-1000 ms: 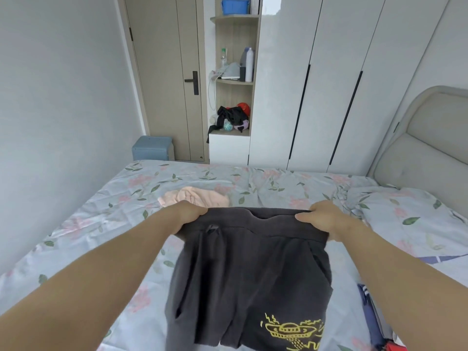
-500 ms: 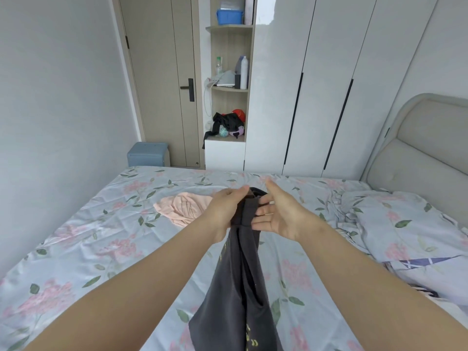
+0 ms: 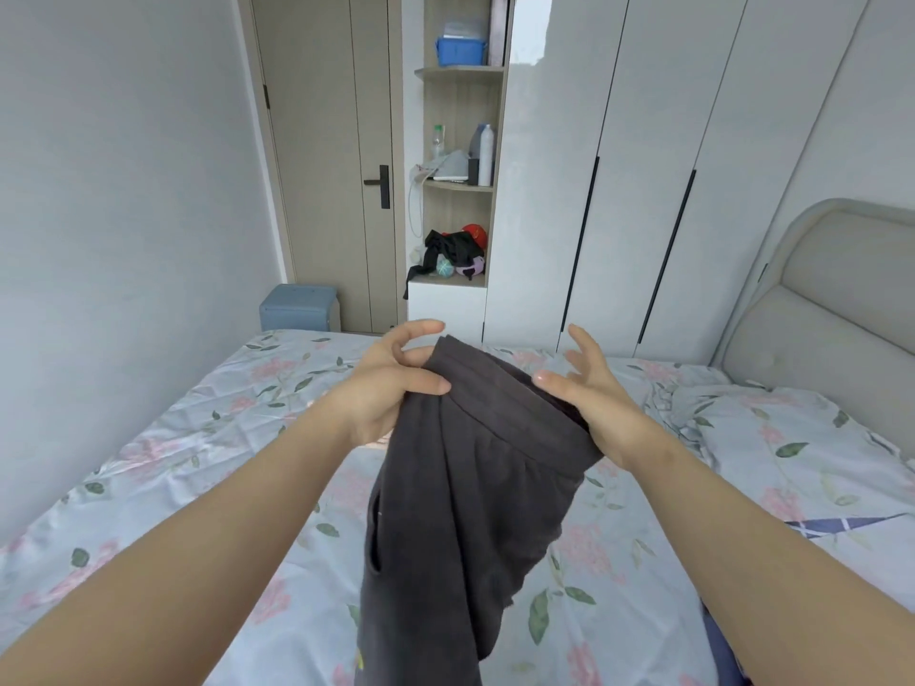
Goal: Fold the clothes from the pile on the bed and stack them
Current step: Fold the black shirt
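Dark grey shorts [image 3: 470, 497] hang in the air above the bed [image 3: 173, 462], folded lengthwise with the waistband on top. My left hand [image 3: 391, 383] pinches the left end of the waistband between thumb and fingers. At the waistband's right end my right hand [image 3: 589, 393] grips with the thumb on top and the other fingers spread apart behind it. A pocket slit shows on the left side of the shorts. The pink garment seen before is almost wholly hidden behind my left wrist.
A floral sheet covers the bed. A pillow [image 3: 802, 438] and padded headboard [image 3: 832, 309] lie to the right. A dark blue cloth [image 3: 723, 646] shows at the bottom right. Behind stand white wardrobes [image 3: 643, 165], open shelves [image 3: 458, 190], a door [image 3: 336, 160] and a blue box [image 3: 299, 307].
The shorts went from spread wide, to folded in half with both hands together, to now held higher with the hands apart along the doubled waistband. The camera tilted up.
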A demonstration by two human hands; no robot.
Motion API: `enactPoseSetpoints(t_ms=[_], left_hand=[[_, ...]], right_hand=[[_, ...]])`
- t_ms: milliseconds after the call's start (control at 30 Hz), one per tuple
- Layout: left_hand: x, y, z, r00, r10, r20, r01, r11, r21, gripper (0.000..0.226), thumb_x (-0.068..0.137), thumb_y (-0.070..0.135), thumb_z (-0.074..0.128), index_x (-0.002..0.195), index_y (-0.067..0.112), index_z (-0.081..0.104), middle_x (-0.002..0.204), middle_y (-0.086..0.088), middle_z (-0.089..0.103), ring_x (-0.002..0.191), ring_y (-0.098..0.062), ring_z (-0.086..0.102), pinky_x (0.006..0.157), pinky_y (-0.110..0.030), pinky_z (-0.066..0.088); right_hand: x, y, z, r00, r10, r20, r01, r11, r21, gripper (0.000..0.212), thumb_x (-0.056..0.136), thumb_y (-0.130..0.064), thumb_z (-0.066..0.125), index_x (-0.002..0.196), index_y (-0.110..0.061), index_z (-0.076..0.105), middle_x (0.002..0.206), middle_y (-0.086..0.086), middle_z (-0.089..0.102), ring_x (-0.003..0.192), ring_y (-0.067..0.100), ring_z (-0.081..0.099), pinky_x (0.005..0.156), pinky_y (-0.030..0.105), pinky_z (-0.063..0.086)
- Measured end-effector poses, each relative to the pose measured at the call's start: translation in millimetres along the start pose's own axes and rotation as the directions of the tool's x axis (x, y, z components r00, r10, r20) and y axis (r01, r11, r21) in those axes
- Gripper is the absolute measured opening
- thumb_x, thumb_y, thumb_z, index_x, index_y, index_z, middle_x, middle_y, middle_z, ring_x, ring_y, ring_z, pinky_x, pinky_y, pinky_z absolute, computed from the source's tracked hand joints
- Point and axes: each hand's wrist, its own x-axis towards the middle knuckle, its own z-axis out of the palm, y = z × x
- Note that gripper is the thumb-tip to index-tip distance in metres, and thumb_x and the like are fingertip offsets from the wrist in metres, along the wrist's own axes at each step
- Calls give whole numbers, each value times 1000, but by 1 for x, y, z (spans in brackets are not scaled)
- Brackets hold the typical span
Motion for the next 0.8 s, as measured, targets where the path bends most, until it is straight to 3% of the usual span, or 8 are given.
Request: enactPoseSetpoints(t_ms=[167,233,300,400,533,667,733,800], left_hand=[[-7,9,-10,998,52,-25,-55,991,-125,51,81,-27,39,106,14,57,73,-7,72,63,-16,70,59,-26,58],[-9,11,-14,997,80,-21,-82,980,-184,50,81,-25,38,105,13,59,75,-6,73,66,-17,70,60,-26,58],[-11,14,-17,993,114,14,-108,969,-223,47,77,-24,42,105,10,60,81,-7,73,70,-18,71,62,-27,58],[-13,20,-20,986,150,74,-130,967,-221,49,69,-20,52,109,6,59,89,-10,72,77,-20,71,68,-29,58],[-21,42,-34,999,22,24,-25,991,130,37,80,-17,52,105,7,64,88,-5,74,76,-14,71,65,-22,57],[-25,54,-48,990,-113,-84,140,720,680,19,86,1,64,103,9,68,97,-6,70,73,-9,67,57,-14,51],[-25,51,-48,991,-87,-100,132,576,807,18,88,7,64,103,17,66,94,2,67,78,-8,62,57,-13,45],[-20,40,-47,990,-60,-129,140,572,808,23,90,11,63,111,20,62,93,6,64,78,-5,57,57,-11,38]], right_hand=[[-9,22,-16,992,60,110,-83,973,215,115,42,-73,76,142,-43,27,149,-6,33,137,15,32,112,36,23],[-12,34,-17,980,78,184,-119,968,221,113,40,-73,78,139,-38,34,147,-9,39,134,14,38,115,41,23],[-15,41,-10,960,106,261,-153,974,168,99,54,-57,83,138,-32,39,140,-9,49,128,15,46,110,42,33],[-15,34,1,968,86,235,-112,989,100,60,73,-11,78,127,-22,53,121,-3,65,112,17,61,90,32,49],[-14,10,-9,995,62,82,-73,987,143,32,78,8,67,106,-9,66,101,6,73,93,19,70,78,26,53],[-17,-7,-17,974,114,197,-128,990,62,19,84,1,63,97,-12,69,86,2,75,76,15,72,60,22,55],[-15,-11,-19,966,132,224,-123,991,-53,16,85,-4,64,95,-15,70,90,0,75,82,14,71,64,19,54],[-13,-15,-22,973,136,184,-100,977,-191,11,85,-12,67,94,-16,71,93,-3,74,85,11,69,63,11,49]])
